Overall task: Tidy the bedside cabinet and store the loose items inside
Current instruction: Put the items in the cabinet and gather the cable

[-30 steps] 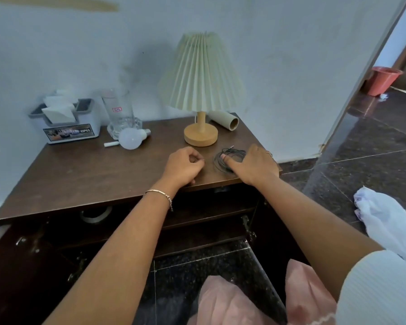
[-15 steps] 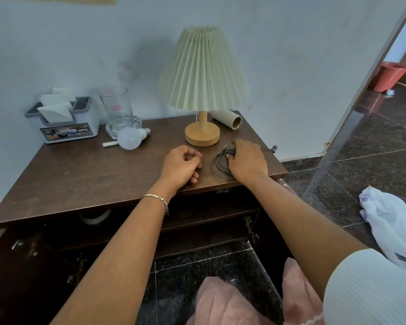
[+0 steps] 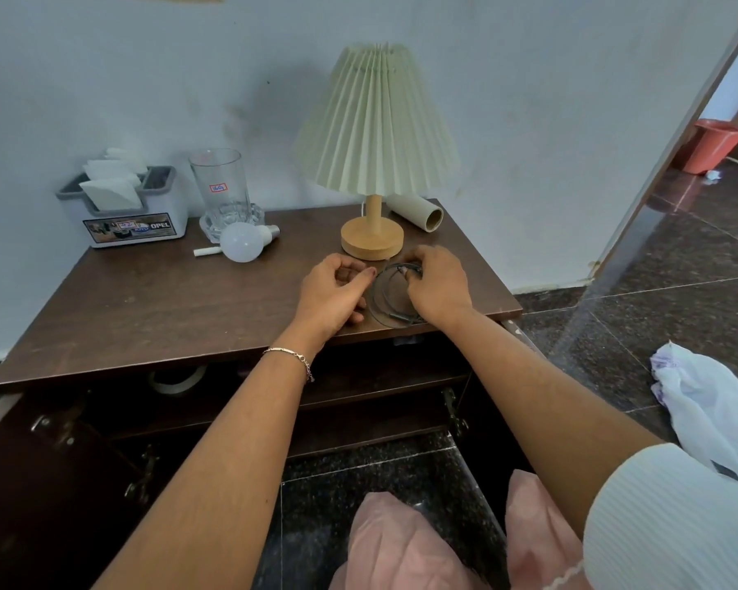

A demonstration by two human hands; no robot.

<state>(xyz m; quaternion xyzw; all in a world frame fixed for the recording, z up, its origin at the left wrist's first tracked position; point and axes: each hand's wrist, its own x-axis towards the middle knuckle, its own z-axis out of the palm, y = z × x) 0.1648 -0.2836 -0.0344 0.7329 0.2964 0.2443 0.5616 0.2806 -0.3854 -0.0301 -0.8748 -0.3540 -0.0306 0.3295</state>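
One readable word from where I sit: "OPEL".
I see it in white capitals at the right end of the printed strip point(image 3: 131, 227) on the white organiser box point(image 3: 103, 215), left of frame on the bedside cabinet point(image 3: 167, 308). The glass tumbler point(image 3: 220, 163) beside it carries a red-edged sticker point(image 3: 218, 188) with blue handwriting I cannot make out.

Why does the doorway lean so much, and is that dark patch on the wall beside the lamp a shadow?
Head view: the wide-angle lens likely slants the door frame near the picture's edge. Head view: the soft patch on the wall left of the lamp looks like its shadow, so light probably comes from the right. Head view: the glossy floor shows glare.
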